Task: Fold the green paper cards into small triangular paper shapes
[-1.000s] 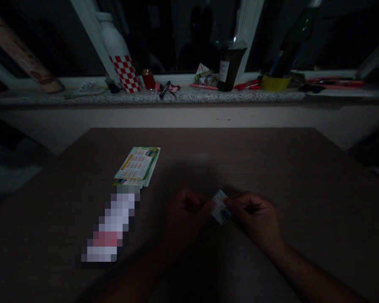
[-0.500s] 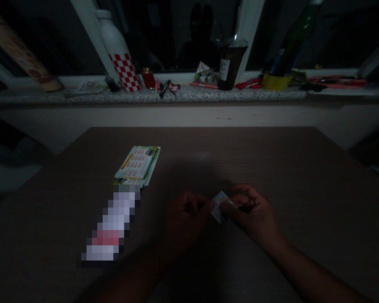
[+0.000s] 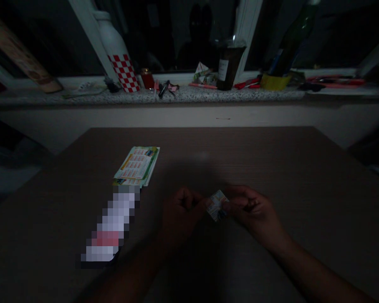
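- Left hand (image 3: pixel 181 214): pinching one edge of a small printed paper (image 3: pixel 217 204).
- Right hand (image 3: pixel 259 216): pinching the opposite edge.
- The paper is between the two, one corner pointing away, over the counter (image 3: pixel 255 151) — whether it touches, I cannot tell.
- Cards (image 3: pixel 137 163) lie stacked to the left — a blurred strip (image 3: pixel 115 219) just beside them.
- Behind, on the sill (image 3: pixel 189 95): a checked bottle (image 3: pixel 121 59), a cup (image 3: pixel 229 69).
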The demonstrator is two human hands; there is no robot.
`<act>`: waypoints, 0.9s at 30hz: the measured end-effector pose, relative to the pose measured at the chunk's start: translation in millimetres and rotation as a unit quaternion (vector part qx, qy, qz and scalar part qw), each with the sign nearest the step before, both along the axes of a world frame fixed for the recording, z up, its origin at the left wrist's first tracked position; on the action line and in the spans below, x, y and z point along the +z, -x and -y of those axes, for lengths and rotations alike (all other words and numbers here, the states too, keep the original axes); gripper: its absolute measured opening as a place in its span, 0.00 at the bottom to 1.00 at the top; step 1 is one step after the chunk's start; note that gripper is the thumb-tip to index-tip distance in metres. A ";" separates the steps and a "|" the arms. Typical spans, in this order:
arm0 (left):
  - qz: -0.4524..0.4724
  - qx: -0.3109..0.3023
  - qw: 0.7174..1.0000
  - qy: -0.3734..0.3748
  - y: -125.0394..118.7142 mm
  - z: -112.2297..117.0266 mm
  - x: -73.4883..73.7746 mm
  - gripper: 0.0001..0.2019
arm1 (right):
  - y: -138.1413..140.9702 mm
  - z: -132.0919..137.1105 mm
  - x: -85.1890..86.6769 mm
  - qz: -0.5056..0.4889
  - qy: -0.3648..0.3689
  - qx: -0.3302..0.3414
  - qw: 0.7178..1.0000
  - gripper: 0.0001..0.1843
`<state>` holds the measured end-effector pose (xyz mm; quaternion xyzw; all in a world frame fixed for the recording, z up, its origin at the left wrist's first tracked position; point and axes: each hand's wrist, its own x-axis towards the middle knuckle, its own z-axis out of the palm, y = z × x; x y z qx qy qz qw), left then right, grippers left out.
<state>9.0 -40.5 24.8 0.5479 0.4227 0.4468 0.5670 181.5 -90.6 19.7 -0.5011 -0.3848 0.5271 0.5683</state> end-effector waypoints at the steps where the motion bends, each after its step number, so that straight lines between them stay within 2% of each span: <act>1: -0.001 0.000 1.000 -0.001 0.3 -0.4 0.0 0.20 | 0.1 0.3 0.9 -0.003 0.000 0.004 1.000 0.20; 7: 0.010 -0.003 1.000 0.010 0.7 -0.5 3.6 0.21 | -0.9 1.4 1.1 0.012 -0.021 0.020 1.000 0.13; 12: 0.005 -0.007 1.000 -0.004 1.4 0.0 2.8 0.21 | -1.4 0.8 -7.8 -0.021 -0.023 0.025 0.999 0.25; 15: -0.011 -0.015 1.000 -0.010 0.7 1.9 1.6 0.21 | 2.1 1.3 -8.5 -0.030 -0.023 0.038 0.999 0.27; 21: -0.024 -0.034 0.999 0.017 -3.1 4.8 0.7 0.20 | 9.3 1.6 -2.9 0.012 -0.042 -0.010 0.999 0.14; 27: -0.017 -0.085 0.995 0.040 -4.9 3.8 -0.5 0.14 | 8.2 1.9 -1.7 0.059 -0.061 -0.034 0.996 0.17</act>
